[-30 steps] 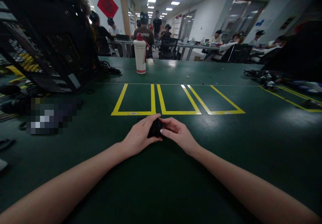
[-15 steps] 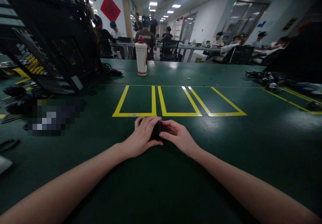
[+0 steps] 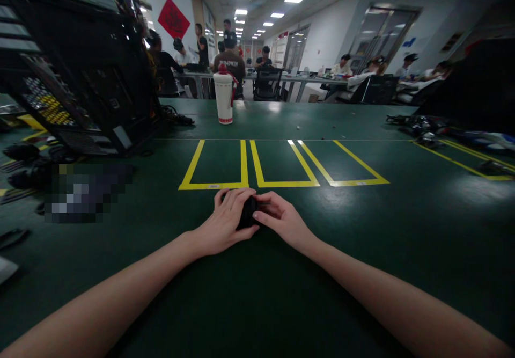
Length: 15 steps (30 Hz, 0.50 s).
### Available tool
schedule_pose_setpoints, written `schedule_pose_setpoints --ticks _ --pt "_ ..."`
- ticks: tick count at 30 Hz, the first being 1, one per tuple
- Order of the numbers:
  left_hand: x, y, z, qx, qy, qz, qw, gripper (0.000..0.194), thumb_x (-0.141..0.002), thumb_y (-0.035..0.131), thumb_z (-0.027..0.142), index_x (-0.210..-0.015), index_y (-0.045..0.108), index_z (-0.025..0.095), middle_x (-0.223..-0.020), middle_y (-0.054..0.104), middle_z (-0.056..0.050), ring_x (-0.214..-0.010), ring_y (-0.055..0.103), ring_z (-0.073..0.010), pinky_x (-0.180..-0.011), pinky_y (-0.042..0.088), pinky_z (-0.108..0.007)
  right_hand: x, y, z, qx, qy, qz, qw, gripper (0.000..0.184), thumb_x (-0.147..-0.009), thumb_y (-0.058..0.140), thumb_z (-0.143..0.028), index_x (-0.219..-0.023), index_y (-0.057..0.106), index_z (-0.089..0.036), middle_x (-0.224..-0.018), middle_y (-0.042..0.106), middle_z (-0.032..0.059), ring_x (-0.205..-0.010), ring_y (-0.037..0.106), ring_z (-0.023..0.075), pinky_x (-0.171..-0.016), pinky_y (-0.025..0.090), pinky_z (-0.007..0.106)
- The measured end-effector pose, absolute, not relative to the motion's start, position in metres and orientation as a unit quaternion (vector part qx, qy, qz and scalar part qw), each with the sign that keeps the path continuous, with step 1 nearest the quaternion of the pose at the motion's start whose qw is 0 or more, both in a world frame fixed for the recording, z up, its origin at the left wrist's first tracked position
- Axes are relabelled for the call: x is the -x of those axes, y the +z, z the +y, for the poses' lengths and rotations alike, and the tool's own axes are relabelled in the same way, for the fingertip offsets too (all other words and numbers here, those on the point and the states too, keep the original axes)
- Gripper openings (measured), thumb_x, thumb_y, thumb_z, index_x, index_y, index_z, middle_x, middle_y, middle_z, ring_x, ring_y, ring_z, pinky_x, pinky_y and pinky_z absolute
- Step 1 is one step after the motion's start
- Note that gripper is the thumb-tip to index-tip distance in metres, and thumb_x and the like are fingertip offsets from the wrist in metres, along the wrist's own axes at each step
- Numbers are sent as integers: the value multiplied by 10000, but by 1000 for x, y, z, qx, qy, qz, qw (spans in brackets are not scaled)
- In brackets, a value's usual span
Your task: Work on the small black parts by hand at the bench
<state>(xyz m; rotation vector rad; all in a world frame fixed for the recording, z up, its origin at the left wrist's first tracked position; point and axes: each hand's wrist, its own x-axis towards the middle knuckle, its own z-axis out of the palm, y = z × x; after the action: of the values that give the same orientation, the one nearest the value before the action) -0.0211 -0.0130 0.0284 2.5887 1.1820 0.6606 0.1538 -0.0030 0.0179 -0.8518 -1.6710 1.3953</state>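
My left fingers [image 3: 240, 199] clamp a black object [image 3: 248, 214], thumb on the near side | My right fingers [image 3: 266, 218] curl at its right edge; whether they grip it, I cannot tell | The object sits at the counter [image 3: 257, 304], just nearer me than the yellow tape [image 3: 287, 184] | Farther back, a white cup [image 3: 224, 100] stands upright
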Motion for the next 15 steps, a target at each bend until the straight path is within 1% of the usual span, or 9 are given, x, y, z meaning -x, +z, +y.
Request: schedule_pose_setpoints --ticks 3,5,11,15 --pt "21 33 -14 -883 208 402 125 564 -774 490 309 -1239 184 223 -1208 392 -88 -1122 361 -243 -977 173 -462 -154 19 -4 352 543 -658 384 301 -733 554 -215 -1022 470 -211 -1047 529 33 -999 525 159 -905 427 361" --pt "21 36 -15 -882 202 406 131 554 -778 483 313 -1237 188 219 -1213 386 -91 -1124 360 -241 -980 174 -459 -154 20 -6 355 536 -664 382 289 -740 544 -214 -1018 467 -207 -1039 527 35 -1006 518 161 -913 420 369" --pt "21 36 -15 -879 190 415 135 539 -782 476 294 -1236 203 195 -1221 375 -96 -1141 342 -227 -993 164 -440 -153 22 -8 331 549 -668 377 257 -732 554 -207 -970 458 -225 -1007 513 15 -959 543 157 -837 473 342" --pt "21 35 -14 -879 192 417 132 586 -759 516 313 -1238 196 197 -1223 371 -95 -1146 336 -231 -994 159 -445 -152 19 -7 334 546 -659 394 216 -745 539 -226 -949 468 -227 -986 518 11 -952 545 157 -821 479 331"
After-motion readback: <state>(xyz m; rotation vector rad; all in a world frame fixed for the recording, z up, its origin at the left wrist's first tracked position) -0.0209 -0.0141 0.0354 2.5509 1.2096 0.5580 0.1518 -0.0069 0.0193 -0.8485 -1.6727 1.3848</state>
